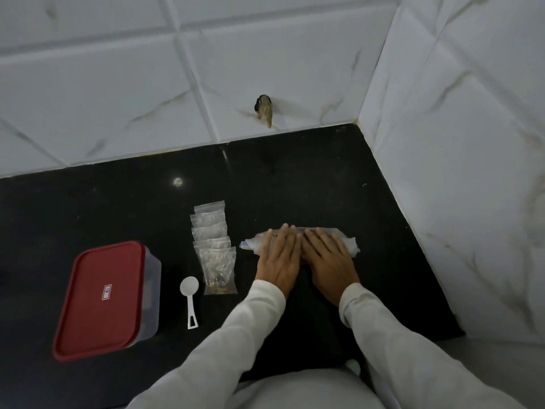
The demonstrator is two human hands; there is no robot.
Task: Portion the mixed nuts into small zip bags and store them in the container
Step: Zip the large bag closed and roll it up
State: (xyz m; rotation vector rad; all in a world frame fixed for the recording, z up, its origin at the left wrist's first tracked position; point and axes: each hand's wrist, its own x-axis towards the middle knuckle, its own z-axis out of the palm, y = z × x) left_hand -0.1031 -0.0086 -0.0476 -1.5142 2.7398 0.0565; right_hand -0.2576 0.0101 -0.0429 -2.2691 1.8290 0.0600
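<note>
Fingers point(284, 236): straight and close together, laid flat; nothing clenched, nothing pinched.
Left hand point(278, 255): palm down on the left half of the big bag point(346, 242), pressing.
Right hand point(327, 258): palm down on the right half, touching the left hand at the fingertips.
Big bag: rolled into a tube on the counter point(118, 208), lying along the 9-to-3 line, both ends sticking out past the hands; a few nuts visible through the plastic.
Small bags point(216, 252): filled, overlapping in a column at 9 o'clock from the left hand, running from 12 to 6.
Scoop point(189, 299): at 7 o'clock from the small bags, bowl up, untouched.
Container point(152, 290): at 9 o'clock from the scoop, red lid point(100, 299) on.
Step, judged: portioning looks done; leftover stock being rolled up and pressed flat.
Next move, judged: lift hands, set the roll aside, take off the lid, then carry the small bags over to 9 o'clock and stack inside.
Caution: roll likely to spring open once pressure comes off.
</note>
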